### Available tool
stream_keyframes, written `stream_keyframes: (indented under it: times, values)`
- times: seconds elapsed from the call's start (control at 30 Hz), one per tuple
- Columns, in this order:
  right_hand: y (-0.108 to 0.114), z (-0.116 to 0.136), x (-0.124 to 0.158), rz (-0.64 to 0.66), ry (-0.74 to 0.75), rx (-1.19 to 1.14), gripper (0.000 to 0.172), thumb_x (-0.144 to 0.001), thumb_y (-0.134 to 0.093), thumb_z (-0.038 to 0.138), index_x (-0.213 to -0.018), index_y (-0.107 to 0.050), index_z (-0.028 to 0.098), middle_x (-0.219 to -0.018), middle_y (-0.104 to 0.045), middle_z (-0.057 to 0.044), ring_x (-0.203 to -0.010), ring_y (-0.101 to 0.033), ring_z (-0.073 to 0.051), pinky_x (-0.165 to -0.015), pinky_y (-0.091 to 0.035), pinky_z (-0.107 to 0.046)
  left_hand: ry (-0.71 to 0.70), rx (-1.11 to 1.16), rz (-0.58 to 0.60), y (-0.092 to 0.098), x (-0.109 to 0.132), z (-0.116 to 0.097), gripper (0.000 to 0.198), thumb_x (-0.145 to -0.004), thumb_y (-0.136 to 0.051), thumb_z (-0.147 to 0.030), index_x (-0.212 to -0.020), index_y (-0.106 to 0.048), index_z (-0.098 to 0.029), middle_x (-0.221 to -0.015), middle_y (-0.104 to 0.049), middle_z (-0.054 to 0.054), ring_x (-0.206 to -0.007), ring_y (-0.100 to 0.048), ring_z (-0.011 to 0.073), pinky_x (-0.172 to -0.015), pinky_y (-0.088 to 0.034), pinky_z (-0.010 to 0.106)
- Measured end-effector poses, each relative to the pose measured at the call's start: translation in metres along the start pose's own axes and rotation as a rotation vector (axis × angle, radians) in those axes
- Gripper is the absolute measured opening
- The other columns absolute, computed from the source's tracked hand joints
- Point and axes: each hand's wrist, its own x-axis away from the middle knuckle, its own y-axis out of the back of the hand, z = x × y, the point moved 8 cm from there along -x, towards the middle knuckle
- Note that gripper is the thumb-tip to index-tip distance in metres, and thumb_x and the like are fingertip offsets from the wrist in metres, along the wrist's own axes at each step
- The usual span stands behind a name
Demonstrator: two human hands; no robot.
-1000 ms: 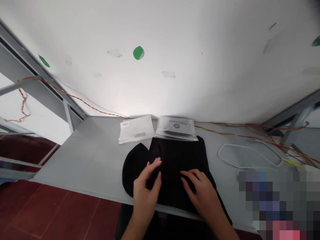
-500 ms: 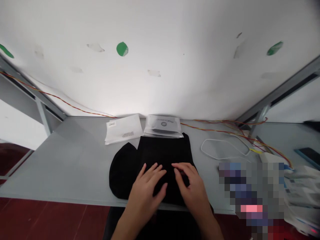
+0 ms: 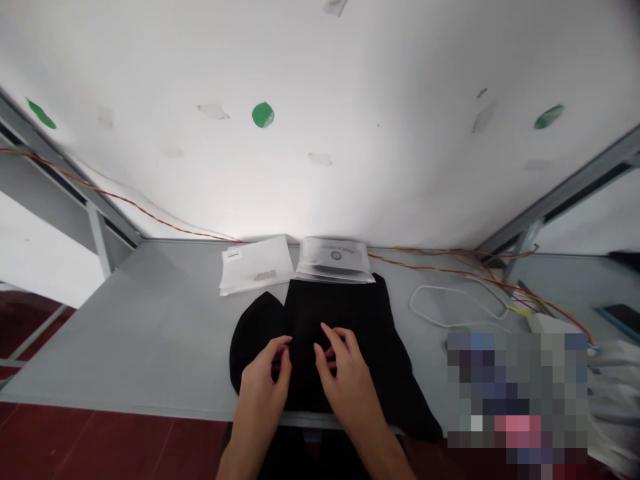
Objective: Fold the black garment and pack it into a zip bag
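Observation:
A black garment [image 3: 345, 303] lies spread at the table's front edge. Its rounded, hood-like flap [image 3: 253, 327] is on the left, and a sleeve-like part [image 3: 415, 400] slants down over the edge on the right. My left hand [image 3: 263, 373] is closed in a pinch on the cloth where the flap meets the body; its fingertips nearly meet the thumb. Over the middle of the garment, my right hand [image 3: 345, 373] is open, thumb and fingers bent and apart, with nothing visible between them. The dark cloth makes folds under both hands hard to see.
Behind the garment lie a white plastic packet [image 3: 257, 267] and a translucent printed bag [image 3: 334, 260]. A white cable loop [image 3: 453, 307] and red-yellow wires [image 3: 430, 267] run along the right. A blurred-out patch [image 3: 517, 400] covers the right front. A phone [image 3: 623, 320] lies farther right.
My left hand has gone from lying flat with fingers spread to a pinch at the flap's inner edge. My right hand has moved left over the cloth. The sleeve-like part now shows at right.

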Motion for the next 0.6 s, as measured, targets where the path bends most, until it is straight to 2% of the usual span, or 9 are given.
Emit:
stream_keyframes:
  times: [0.1,0.23,0.33,0.4,0.5,0.6]
  values:
    - [0.002,-0.001,-0.002,-0.021,-0.036,-0.023,0.049,-0.101,-0.049,0.039,-0.141,-0.062,0.014,-0.133,-0.060,-0.020,-0.083,-0.074,-0.022,-0.072,-0.067,-0.038,0.036,0.025,-0.006,-0.006,0.001,-0.001,0.032,-0.099,-0.050,-0.040,-0.120,-0.069,-0.027,-0.112,-0.078,0.006,-0.101,-0.077,0.0228,-0.087,-0.063,0.036]
    - [0.007,-0.009,-0.008,-0.042,-0.099,-0.124,0.052,-0.098,-0.052,0.042,-0.142,-0.062,0.016,-0.144,-0.059,-0.021,-0.101,-0.073,-0.028,-0.074,-0.067,-0.039,0.081,0.091,0.024,-0.012,0.001,0.001,0.037,-0.097,-0.054,-0.046,-0.126,-0.067,-0.027,-0.117,-0.077,0.008,-0.108,-0.075,0.0253,-0.089,-0.063,0.039]
    - [0.011,-0.025,-0.011,0.023,-0.203,-0.345,0.054,-0.097,-0.057,0.047,-0.143,-0.060,0.020,-0.139,-0.065,-0.017,-0.104,-0.074,-0.028,-0.076,-0.068,-0.040,0.076,0.165,0.011,-0.016,0.002,-0.006,0.039,-0.096,-0.059,-0.048,-0.129,-0.065,-0.027,-0.123,-0.075,0.008,-0.115,-0.073,0.0266,-0.095,-0.062,0.041]
    - [0.018,-0.040,-0.010,0.068,-0.275,-0.545,0.054,-0.096,-0.061,0.050,-0.143,-0.059,0.024,-0.144,-0.063,-0.015,-0.109,-0.074,-0.029,-0.084,-0.067,-0.043,0.054,0.227,-0.023,-0.020,0.003,-0.015,0.039,-0.096,-0.061,-0.046,-0.130,-0.064,-0.027,-0.127,-0.074,0.009,-0.120,-0.071,0.0266,-0.099,-0.061,0.041]
    - [0.041,-0.062,-0.002,0.035,-0.336,-0.766,0.052,-0.094,-0.065,0.054,-0.139,-0.061,0.029,-0.150,-0.059,-0.012,-0.121,-0.070,-0.030,-0.094,-0.063,-0.047,-0.006,0.306,-0.055,-0.030,0.003,-0.034,0.040,-0.094,-0.064,-0.041,-0.131,-0.061,-0.026,-0.128,-0.072,0.009,-0.122,-0.069,0.0257,-0.103,-0.059,0.042]
    - [0.076,-0.082,0.008,-0.089,-0.341,-0.802,0.046,-0.092,-0.068,0.056,-0.130,-0.066,0.030,-0.147,-0.061,-0.011,-0.126,-0.067,-0.031,-0.097,-0.061,-0.047,-0.076,0.309,-0.049,-0.048,0.002,-0.057,0.046,-0.091,-0.068,-0.035,-0.134,-0.056,-0.025,-0.124,-0.072,0.009,-0.120,-0.070,0.0247,-0.104,-0.058,0.044]
